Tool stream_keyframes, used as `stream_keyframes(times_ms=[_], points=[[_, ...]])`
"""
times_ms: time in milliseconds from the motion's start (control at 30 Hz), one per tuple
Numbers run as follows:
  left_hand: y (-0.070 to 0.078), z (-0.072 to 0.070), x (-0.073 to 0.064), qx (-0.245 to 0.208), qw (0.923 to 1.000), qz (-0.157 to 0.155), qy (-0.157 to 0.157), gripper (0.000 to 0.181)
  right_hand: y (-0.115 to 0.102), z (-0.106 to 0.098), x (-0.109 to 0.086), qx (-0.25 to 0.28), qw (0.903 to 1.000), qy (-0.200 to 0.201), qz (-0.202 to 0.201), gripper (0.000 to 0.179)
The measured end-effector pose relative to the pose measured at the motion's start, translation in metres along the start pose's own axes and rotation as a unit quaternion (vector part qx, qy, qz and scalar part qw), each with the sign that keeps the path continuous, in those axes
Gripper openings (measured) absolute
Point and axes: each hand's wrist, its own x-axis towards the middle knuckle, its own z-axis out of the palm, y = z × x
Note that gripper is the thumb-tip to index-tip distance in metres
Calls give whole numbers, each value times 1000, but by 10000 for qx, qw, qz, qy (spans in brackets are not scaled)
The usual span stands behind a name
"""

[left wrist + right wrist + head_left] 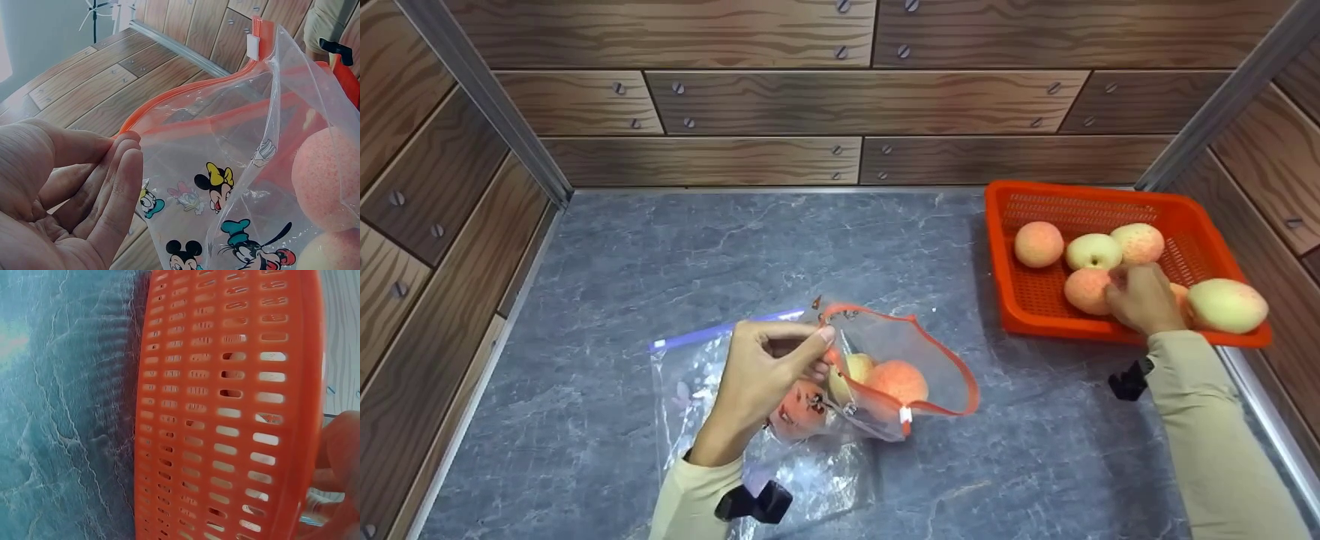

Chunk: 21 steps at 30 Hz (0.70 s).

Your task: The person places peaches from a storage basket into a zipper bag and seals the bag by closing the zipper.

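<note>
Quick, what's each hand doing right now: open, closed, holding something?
Left hand: pinching the orange-rimmed bag.
Right hand: in the basket, at a peach; grip can't be told.

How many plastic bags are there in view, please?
2: the orange-edged bag holding fruit, pinched by the left hand, and the purple-edged bag flat on the table. More might be hidden underneath.

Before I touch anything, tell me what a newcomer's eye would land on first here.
First, the bright orange-red basket at the right of the head view, with pink and yellowish peach-like fruit in it and the right hand among them. Next, near the middle, the orange-rimmed clear bag, held at its edge by the left hand, with more fruit inside; the left wrist view shows cartoon figures printed on it.
</note>
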Motion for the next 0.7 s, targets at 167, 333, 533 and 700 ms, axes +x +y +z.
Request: stream_keyframes(times_ms=[167, 333, 533, 700], points=[[0, 0, -2, -18, 10000, 4, 28, 11, -5, 2, -2, 62, 9994, -251, 215, 19], [0, 0, -2, -37, 10000, -37, 5, 11, -10, 4, -1, 192, 9981, -413, 412, 25], [1, 0, 0, -64, 10000, -64, 37, 9, -12, 2, 4, 182, 9960, -640, 590, 61], [3, 1, 0, -111, 9999, -77, 60, 9, -16, 2, 6, 141, 9951, -784, 579, 58]])
